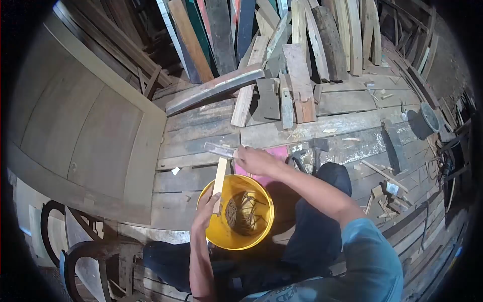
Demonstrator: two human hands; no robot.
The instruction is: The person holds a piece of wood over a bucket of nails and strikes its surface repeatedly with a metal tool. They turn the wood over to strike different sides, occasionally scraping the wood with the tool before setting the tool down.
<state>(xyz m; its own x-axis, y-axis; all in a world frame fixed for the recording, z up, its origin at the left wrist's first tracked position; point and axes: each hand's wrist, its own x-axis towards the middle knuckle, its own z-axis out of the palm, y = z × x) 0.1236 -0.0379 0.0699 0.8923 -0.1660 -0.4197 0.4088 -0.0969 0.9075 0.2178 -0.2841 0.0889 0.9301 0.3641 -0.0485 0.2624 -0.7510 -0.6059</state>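
My left hand (205, 209) is closed around the lower part of a pale wooden strip (220, 176), which stands nearly upright at the left rim of a yellow bucket (269, 221). In my right hand (254, 160) is a flat, shiny blade-like tool (217, 149), its exact kind unclear. The blade points left and crosses just above the strip's top end. Down inside the bucket lie a coil of thin brown strands (231, 212) and several pale wood pieces (248, 205). My fingers partly hide both the tool's grip and the strip's lower end.
A pink sheet (276, 152) lies beyond the bucket, beside an axe-like tool (318, 146). Wood offcuts (385, 201) are scattered to the right. Planks (297, 85) lean at the back. A large wooden panel (100, 136) stands left, with a chair (75, 251) below it.
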